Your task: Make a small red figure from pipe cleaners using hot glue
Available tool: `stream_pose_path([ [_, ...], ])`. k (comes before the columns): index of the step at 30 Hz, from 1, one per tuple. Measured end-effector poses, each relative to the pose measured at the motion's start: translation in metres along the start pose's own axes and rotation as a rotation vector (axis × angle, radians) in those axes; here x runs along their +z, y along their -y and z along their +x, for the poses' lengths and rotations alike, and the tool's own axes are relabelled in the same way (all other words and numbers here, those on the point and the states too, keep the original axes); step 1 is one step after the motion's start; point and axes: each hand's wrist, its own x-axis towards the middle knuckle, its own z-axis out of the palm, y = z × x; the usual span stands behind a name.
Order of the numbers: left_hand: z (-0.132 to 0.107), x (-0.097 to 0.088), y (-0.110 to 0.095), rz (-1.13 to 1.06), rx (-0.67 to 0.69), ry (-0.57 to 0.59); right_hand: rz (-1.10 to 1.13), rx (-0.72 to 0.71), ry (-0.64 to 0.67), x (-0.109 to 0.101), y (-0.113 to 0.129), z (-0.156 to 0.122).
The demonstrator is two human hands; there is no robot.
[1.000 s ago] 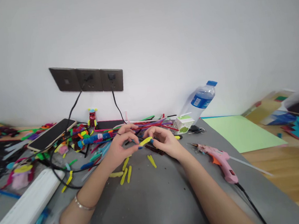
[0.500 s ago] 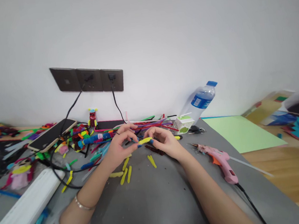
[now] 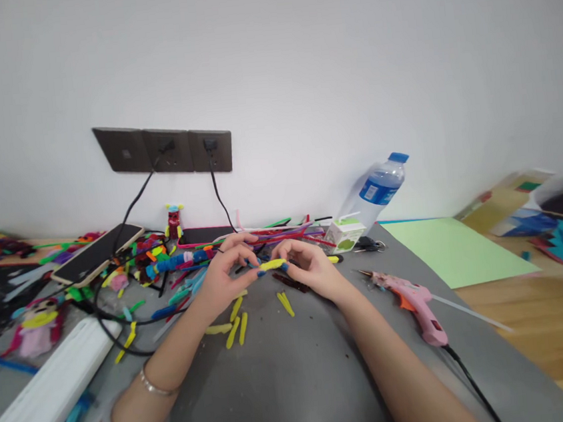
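A short yellow pipe cleaner piece (image 3: 272, 264) is stretched level between my two hands, above the grey table. My left hand (image 3: 227, 277) pinches its left end between thumb and fingers. At the other end, my right hand (image 3: 308, 268) grips it with the fingertips. Several loose yellow pieces (image 3: 236, 330) lie below my left hand, and a folded yellow piece (image 3: 286, 304) lies below the held one. Dark brown pieces (image 3: 291, 282) rest on the table, partly behind my right hand.
To the right lies a pink glue gun (image 3: 414, 301) with its cord. A small carton (image 3: 345, 234), a tilted water bottle (image 3: 380, 190) and light green paper (image 3: 451, 250) are behind it. On the left are a white power strip (image 3: 53, 389), a phone (image 3: 99, 255) and coloured pipe cleaner figures (image 3: 41, 327).
Almost nothing differs. Both hands keep their pinch on the yellow piece in the same place, and the view has shifted very slightly.
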Motion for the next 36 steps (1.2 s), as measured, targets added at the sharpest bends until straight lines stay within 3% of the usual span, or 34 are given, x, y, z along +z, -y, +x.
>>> stream_pose_path([
  [36,0.0003,0.0006,0.0001,0.002,0.023,-0.004,-0.104,0.004,-0.071,-0.002,-0.0035,0.0002],
])
